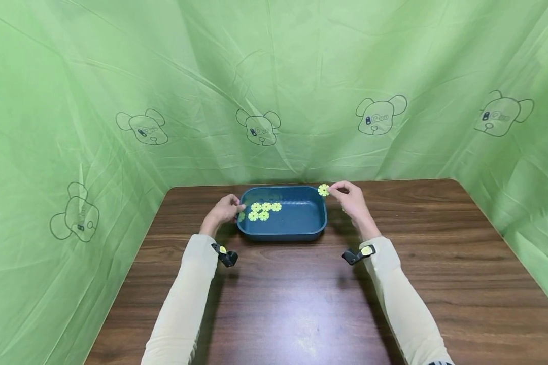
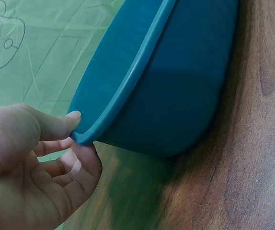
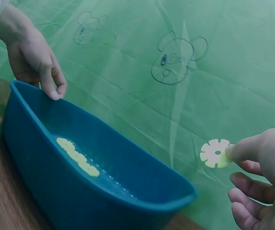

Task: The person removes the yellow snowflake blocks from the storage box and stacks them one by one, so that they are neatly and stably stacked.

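So the right hand [image 1: 350, 200] is pinching a flower [image 1: 320, 191] by its edge, thumb and fingertip clamped on that one yellow-green piece while the other fingers are curling below. The flower is poking out to the left of that grip, showing its notched petals and the little hole in the middle. In the head view it's overlapping the far right corner of the blue bin [image 1: 297, 218], but the right wrist view is showing a strip of curtain [image 1: 301, 76] between the two, so it's hanging just beside the rim, apart from it. Meanwhile the left hand [image 1: 223, 210] is clamping the rim at the bin's left end, thumb coming over the inner side and fingers tucking under the outside. Five more flowers [image 1: 268, 208] are lying flat on the bin floor, a short way right of the left grip and well left of the right one: three in the farther row, two in the nearer. There's also a dim yellowish patch showing just below the left thumb; can't tell if that's a flower or a reflection. The bin is resting on the wood table [image 1: 438, 253], which is stretching out below both grips. Beyond them the green curtain is hanging, with bear outlines [image 1: 262, 130] running across it.
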`<act>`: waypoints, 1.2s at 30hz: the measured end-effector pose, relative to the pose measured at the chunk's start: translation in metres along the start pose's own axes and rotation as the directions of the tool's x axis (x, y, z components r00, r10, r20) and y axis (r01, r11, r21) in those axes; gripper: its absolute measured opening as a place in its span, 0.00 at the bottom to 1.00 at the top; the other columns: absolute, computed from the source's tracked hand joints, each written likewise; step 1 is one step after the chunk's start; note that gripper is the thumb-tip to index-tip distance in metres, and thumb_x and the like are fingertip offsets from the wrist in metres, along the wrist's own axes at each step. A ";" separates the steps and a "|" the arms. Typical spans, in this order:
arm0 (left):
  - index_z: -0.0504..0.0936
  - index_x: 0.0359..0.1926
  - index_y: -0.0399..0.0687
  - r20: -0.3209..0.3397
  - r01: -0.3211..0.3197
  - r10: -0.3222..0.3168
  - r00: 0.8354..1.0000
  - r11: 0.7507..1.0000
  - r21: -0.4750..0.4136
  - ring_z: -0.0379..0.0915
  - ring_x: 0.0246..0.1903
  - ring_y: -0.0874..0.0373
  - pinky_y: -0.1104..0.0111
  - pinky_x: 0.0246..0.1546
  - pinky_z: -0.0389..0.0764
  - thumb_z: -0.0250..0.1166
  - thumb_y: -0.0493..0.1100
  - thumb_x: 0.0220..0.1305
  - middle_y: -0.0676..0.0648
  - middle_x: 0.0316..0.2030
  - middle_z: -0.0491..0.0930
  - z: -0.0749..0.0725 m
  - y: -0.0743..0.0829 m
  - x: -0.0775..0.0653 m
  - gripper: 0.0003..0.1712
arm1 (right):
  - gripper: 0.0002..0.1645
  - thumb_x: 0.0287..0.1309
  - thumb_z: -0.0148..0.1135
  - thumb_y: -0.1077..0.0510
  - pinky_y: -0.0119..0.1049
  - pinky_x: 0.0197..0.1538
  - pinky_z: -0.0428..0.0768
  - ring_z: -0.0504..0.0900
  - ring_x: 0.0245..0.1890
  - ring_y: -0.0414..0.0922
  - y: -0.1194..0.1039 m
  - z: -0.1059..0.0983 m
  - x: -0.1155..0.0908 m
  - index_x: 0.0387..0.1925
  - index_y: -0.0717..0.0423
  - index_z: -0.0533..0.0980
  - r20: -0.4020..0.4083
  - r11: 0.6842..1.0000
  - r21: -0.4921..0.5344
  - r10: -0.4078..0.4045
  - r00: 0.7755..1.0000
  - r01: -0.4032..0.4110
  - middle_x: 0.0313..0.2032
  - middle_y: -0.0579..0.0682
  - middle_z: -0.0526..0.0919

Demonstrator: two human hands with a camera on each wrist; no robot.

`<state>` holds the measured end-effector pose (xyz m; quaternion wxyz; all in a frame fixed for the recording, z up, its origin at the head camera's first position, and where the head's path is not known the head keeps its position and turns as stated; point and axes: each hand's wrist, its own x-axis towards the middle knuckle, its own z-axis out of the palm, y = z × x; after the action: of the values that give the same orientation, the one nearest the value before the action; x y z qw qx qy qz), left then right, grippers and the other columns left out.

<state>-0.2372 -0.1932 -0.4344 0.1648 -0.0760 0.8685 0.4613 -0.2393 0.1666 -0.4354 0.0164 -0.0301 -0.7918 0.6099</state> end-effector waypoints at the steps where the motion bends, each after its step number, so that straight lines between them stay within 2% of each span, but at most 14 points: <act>1: 0.66 0.45 0.41 0.000 0.000 0.000 1.000 1.000 -0.002 0.70 0.35 0.50 0.58 0.42 0.79 0.55 0.44 0.71 0.43 0.38 0.66 0.000 0.000 0.000 0.11 | 0.18 0.58 0.66 0.49 0.32 0.38 0.73 0.73 0.36 0.42 0.002 -0.003 0.000 0.43 0.59 0.77 -0.007 1.000 0.003 0.005 1.000 -0.005 0.37 0.44 0.76; 6: 0.66 0.44 0.41 -0.003 -0.003 0.003 1.000 1.000 -0.001 0.70 0.33 0.52 0.59 0.41 0.79 0.55 0.44 0.71 0.43 0.38 0.66 0.000 0.000 0.001 0.11 | 0.17 0.59 0.65 0.50 0.31 0.41 0.73 0.73 0.38 0.40 0.010 -0.012 -0.003 0.42 0.59 0.76 -0.032 1.000 0.004 0.012 0.999 -0.012 0.37 0.43 0.76; 12: 0.66 0.45 0.41 0.000 0.002 -0.002 1.000 1.000 -0.006 0.70 0.32 0.53 0.55 0.45 0.79 0.55 0.44 0.71 0.43 0.37 0.66 0.000 -0.001 0.001 0.11 | 0.20 0.61 0.63 0.50 0.27 0.36 0.75 0.74 0.33 0.37 0.022 -0.021 -0.002 0.44 0.62 0.76 -0.062 0.999 -0.010 0.038 0.997 -0.038 0.37 0.41 0.76; 16: 0.66 0.44 0.40 -0.003 0.001 -0.001 1.000 1.000 -0.006 0.71 0.32 0.53 0.55 0.44 0.80 0.55 0.44 0.71 0.43 0.37 0.66 0.000 -0.001 0.002 0.11 | 0.20 0.61 0.63 0.51 0.30 0.40 0.75 0.73 0.35 0.38 0.026 -0.027 -0.003 0.45 0.63 0.75 -0.080 0.998 -0.016 0.065 0.995 -0.066 0.40 0.43 0.75; 22: 0.66 0.44 0.41 -0.005 0.001 -0.001 1.000 1.000 0.000 0.70 0.32 0.53 0.55 0.44 0.79 0.55 0.44 0.71 0.43 0.37 0.66 0.000 -0.001 0.001 0.11 | 0.19 0.62 0.62 0.52 0.28 0.40 0.74 0.74 0.37 0.41 0.034 -0.034 -0.003 0.46 0.63 0.75 -0.096 0.995 -0.018 0.095 0.991 -0.097 0.41 0.46 0.74; 28: 0.66 0.44 0.41 -0.004 0.004 -0.004 1.000 1.000 -0.006 0.70 0.32 0.52 0.54 0.45 0.79 0.55 0.44 0.71 0.44 0.37 0.66 0.000 -0.001 0.000 0.11 | 0.19 0.61 0.63 0.53 0.36 0.44 0.77 0.74 0.37 0.42 0.043 -0.038 -0.001 0.46 0.64 0.74 -0.118 0.991 -0.028 0.128 0.985 -0.132 0.38 0.44 0.74; 36: 0.66 0.44 0.41 -0.005 0.004 -0.004 1.000 1.000 0.008 0.70 0.34 0.52 0.60 0.39 0.79 0.55 0.44 0.71 0.43 0.39 0.66 0.000 0.001 -0.001 0.11 | 0.19 0.63 0.61 0.53 0.31 0.39 0.70 0.70 0.38 0.43 0.050 -0.042 0.001 0.47 0.64 0.75 -0.131 0.980 -0.115 0.148 0.980 -0.164 0.46 0.54 0.75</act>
<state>-0.2364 -0.1929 -0.4331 0.1641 -0.0784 0.8705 0.4573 -0.2363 0.2198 -0.4734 0.0147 -0.1301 -0.8213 0.5553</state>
